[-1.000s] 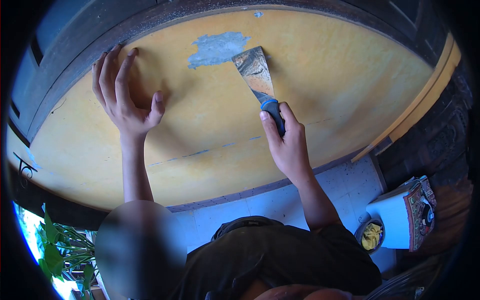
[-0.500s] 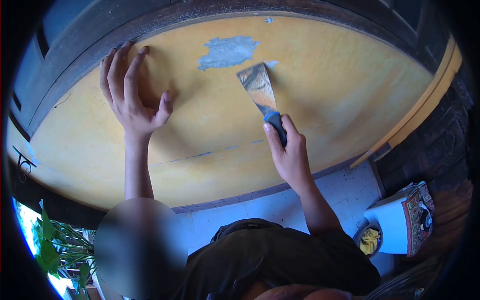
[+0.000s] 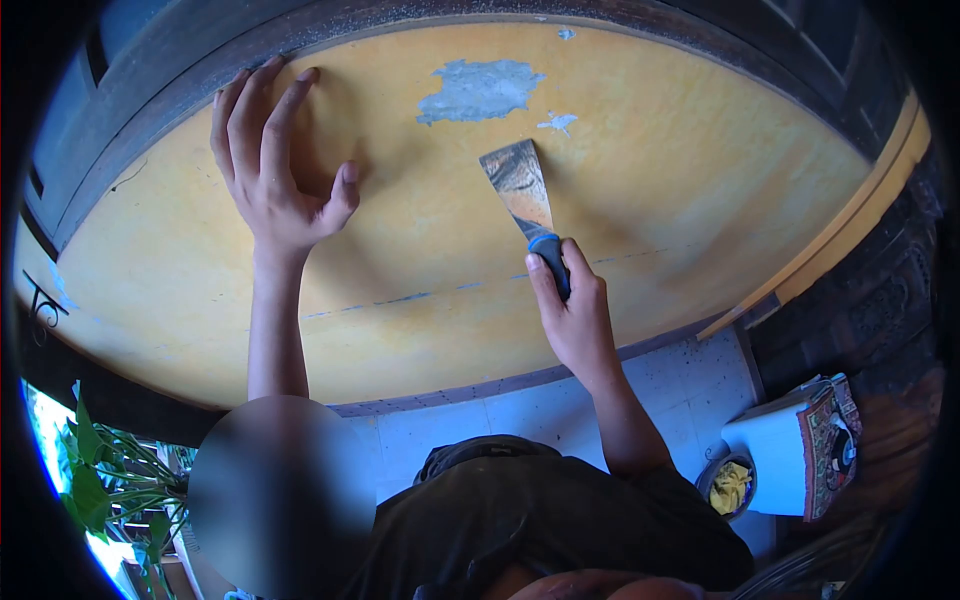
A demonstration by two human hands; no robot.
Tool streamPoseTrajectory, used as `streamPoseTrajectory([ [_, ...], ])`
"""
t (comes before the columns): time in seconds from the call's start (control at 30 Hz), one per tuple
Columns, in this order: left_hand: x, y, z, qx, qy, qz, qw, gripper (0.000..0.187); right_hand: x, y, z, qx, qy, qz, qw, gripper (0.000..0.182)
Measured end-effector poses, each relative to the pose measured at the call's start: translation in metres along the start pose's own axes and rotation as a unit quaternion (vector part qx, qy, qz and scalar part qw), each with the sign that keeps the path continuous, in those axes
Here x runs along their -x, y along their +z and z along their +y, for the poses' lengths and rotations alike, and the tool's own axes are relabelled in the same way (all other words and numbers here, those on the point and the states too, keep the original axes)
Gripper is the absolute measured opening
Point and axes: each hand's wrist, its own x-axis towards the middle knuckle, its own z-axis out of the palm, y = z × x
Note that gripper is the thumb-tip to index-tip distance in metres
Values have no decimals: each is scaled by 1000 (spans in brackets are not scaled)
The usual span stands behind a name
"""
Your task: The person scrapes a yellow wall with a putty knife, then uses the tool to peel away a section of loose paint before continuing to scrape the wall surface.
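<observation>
My right hand (image 3: 572,310) grips the blue-and-black handle of a putty knife (image 3: 522,200). Its broad metal blade points up against a yellow painted wall (image 3: 680,170). The blade's edge sits a little below a grey patch (image 3: 478,90) where the paint is gone. A small second bare spot (image 3: 559,123) lies just right of that patch. My left hand (image 3: 275,170) presses flat on the wall to the left, fingers spread and reaching up to the dark frame (image 3: 180,80).
A dark curved frame borders the wall at top and left. White floor tiles (image 3: 500,410) lie below. A white block (image 3: 775,450) with a patterned cloth and a bowl of yellow material (image 3: 730,485) stand at lower right. Green plant leaves (image 3: 95,480) show at lower left.
The putty knife has drawn down and away from the grey patch. A small new bare spot shows beside the patch. My left hand stays on the wall.
</observation>
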Motion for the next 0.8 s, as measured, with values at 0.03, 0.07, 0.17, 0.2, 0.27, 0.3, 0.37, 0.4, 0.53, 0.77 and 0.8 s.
streamPoseTrajectory([
  [0.03, 0, 0, 1, 1, 2, 1, 1000, 63, -1, 2, -2, -15, -3, -4, 1000, 28],
  [0.07, 0, 1, 2, -4, 0, 9, 1000, 63, -6, 5, -6, -30, -7, -6, 1000, 28],
  [0.17, 14, 1, 16, 4, -15, 19, 1000, 63, -15, 11, -14, -114, 18, -48, 992, 28],
  [0.2, 28, -1, 30, 24, -24, 13, 999, 62, -16, 12, -15, -149, 30, -67, 986, 28],
  [0.27, 63, -5, 67, 138, -74, -19, 988, 61, -12, 12, -14, -250, 86, -137, 955, 27],
  [0.3, 83, -5, 93, 229, -115, -44, 965, 61, -10, 12, -12, -296, 111, -172, 933, 26],
  [0.37, 104, -11, 148, 421, -281, -130, 853, 66, -4, 19, -6, -340, 109, -177, 917, 27],
  [0.4, 109, -13, 171, 483, -365, -169, 778, 68, -2, 19, -8, -373, 123, -184, 901, 28],
  [0.53, 104, -9, 193, 685, -565, -203, 412, 63, 4, 34, -6, -347, 114, -176, 914, 31],
  [0.77, 79, 1, 181, 730, -551, -143, 378, 62, 3, 53, -9, -192, 43, -102, 975, 39],
  [0.8, 73, -1, 176, 719, -560, -151, 383, 60, -1, 50, -18, -190, 42, -99, 976, 39],
])
